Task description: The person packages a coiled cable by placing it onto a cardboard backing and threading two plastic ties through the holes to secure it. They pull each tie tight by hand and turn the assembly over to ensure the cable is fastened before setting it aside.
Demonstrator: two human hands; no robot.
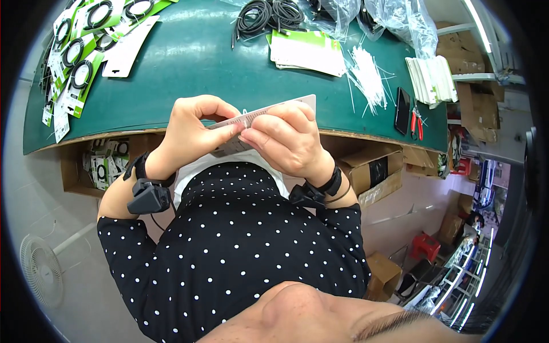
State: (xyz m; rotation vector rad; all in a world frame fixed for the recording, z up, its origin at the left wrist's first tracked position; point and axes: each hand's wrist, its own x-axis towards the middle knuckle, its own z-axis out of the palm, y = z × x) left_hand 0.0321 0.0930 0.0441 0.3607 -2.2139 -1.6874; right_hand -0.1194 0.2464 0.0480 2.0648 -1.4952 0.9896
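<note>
A printed backing card (250,117) is held up between both hands, in front of my body at the near edge of the green table. My left hand (197,128) pinches it near the middle with thumb and forefinger. Curled round the card's right part are the fingers of my right hand (289,137), thumb and forefinger meeting close to the left thumb. A small white tip (245,112), perhaps of a cable tie, pokes up between the hands. The card's far face is hidden.
Carded black cables (80,74) heap at the left of the table (194,63). Farther back lie coiled black cables (269,17), green-white cards (306,51) and loose white cable ties (369,77). A phone (402,111) and red-handled cutters (417,123) sit right. Cardboard boxes (372,171) stand below.
</note>
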